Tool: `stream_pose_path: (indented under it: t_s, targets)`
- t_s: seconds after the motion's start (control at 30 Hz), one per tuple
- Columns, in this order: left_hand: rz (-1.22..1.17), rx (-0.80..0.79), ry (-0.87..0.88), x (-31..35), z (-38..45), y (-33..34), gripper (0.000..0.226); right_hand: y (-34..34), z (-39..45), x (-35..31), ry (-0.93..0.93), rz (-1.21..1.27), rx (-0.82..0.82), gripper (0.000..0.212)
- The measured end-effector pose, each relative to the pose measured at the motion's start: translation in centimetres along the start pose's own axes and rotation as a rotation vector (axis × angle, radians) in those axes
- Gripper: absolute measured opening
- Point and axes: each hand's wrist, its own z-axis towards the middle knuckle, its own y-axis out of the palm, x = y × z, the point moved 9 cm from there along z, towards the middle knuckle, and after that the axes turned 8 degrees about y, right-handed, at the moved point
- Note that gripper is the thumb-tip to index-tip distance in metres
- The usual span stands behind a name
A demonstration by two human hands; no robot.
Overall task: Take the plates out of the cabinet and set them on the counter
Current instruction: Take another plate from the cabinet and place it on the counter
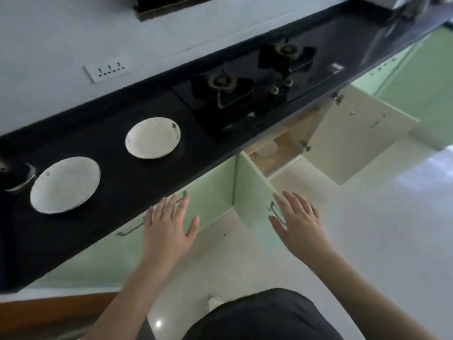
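Two white plates lie on the black counter (127,182): a larger plate (65,185) at the left and a smaller plate (153,137) to its right, near the stove. Below the counter the cabinet (284,153) stands with both doors swung out: a green door (252,190) on the left and a cream-backed door (353,141) on the right. Something pale shows on the wooden shelf inside, too dim to identify. My left hand (169,227) hovers flat with fingers spread in front of the counter edge. My right hand (297,222), also spread and empty, is beside the green door's handle.
A black two-burner gas stove (247,82) sits on the counter right of the plates. A dark round object (14,175) is at the far left of the counter. A wall socket (109,69) is above. The pale floor (367,229) lies right of the cabinet doors.
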Motion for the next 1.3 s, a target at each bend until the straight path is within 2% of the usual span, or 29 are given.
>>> stream_pose_path:
  t_s: [0.2,0.33,0.5,0.8,1.1,1.3]
  targets:
    - [0.017,-0.058,0.244,11.5,3.6,1.0,0.071,-2.1,-2.7,7.0,0.157,0.072,0.071,0.061]
    - [0.011,-0.134,0.317,19.3,5.7,2.8,0.072,-2.8,-3.7,11.9,0.196,0.091,0.069,0.062]
    - [-0.055,-0.123,0.438,28.0,7.0,3.2,0.076,-3.8,-4.1,18.4,0.295,0.130,0.092,0.061]
    - [0.119,-0.157,0.624,33.8,10.6,6.0,0.074,-4.1,-4.2,26.0,0.467,0.127,0.077,0.062]
    - [0.058,-0.165,0.800,41.9,17.1,8.0,0.076,-5.1,-5.8,34.5,0.716,0.083,0.107,0.061]
    - [0.064,-0.178,0.855,47.4,19.5,9.7,0.079,-5.3,-5.4,39.2,0.786,0.103,0.118,0.061]
